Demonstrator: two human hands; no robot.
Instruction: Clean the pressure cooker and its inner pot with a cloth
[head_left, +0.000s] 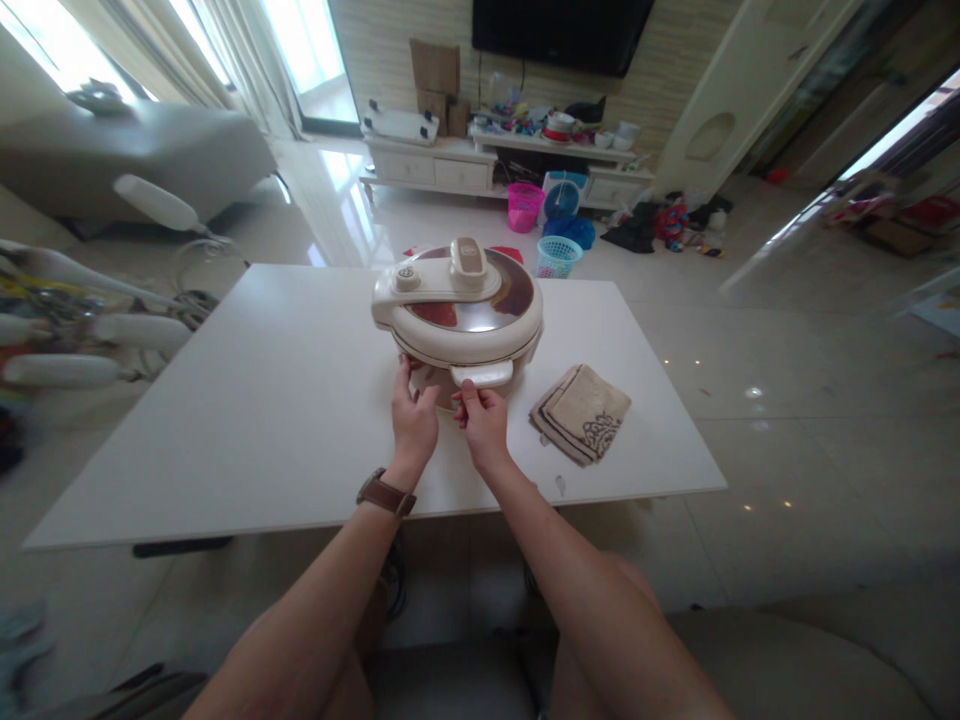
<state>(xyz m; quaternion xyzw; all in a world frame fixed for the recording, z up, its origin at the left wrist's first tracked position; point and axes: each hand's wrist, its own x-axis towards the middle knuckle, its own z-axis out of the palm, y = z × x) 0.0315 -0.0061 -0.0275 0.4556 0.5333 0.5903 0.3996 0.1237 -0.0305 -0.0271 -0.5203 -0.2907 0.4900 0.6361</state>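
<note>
A cream electric cooker [459, 349] with a dark glass lid [517, 285] stands on the white table in front of me. Its lid carries a broad cream handle [469, 262] and a round knob [406, 277]. My right hand [481, 420] is closed at the cooker's front side handle [484, 374], thumb against its lower edge. Under the rim at the front left, my left hand [415, 425] touches the cooker with its fingertips, thumb and fingers apart. A brown-strapped watch [386, 494] is on my left wrist. Right of the cooker lies a folded beige towel [581, 415].
The white table [300, 420] has its near edge close to my forearms. A small clear piece [560, 486] lies near that edge. Beyond are a pink basket [525, 208], a light blue basket [559, 258] and a cluttered white cabinet [463, 175]. White padded rods [142, 330] stand at left.
</note>
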